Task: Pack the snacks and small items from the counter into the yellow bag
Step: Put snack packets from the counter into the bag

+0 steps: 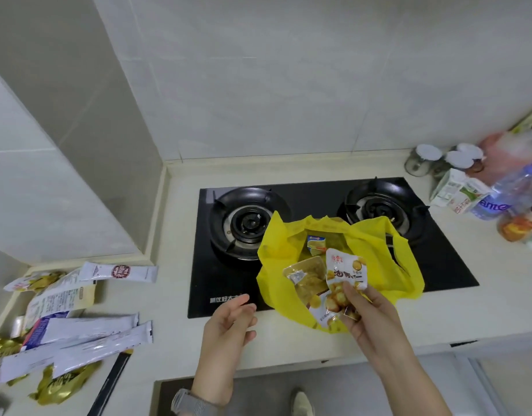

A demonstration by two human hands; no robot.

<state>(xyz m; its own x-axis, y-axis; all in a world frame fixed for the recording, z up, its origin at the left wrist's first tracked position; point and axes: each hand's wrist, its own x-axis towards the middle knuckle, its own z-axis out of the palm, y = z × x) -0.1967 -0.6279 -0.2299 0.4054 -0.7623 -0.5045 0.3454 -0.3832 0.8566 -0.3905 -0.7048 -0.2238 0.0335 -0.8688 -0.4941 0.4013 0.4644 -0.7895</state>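
The yellow bag (276, 253) lies open on the black stove, its mouth toward me. Inside it I see a small blue-and-yellow packet (316, 244) and a tan vacuum-packed snack (307, 276). My right hand (366, 310) pinches white chestnut snack packets (345, 274) over the bag's opening. My left hand (231, 322) hovers just left of the bag, fingers apart and holding nothing. On the counter to the left lie several white stick sachets (87, 334), a white printed pouch (60, 298) and gold-wrapped snacks (63, 385).
A black two-burner gas stove (438, 265) sits under the bag. At the right stand white-capped jars (429, 159), a small carton (456, 190) and bottles (510, 199). A tiled wall rises behind. The counter's front edge runs below my hands.
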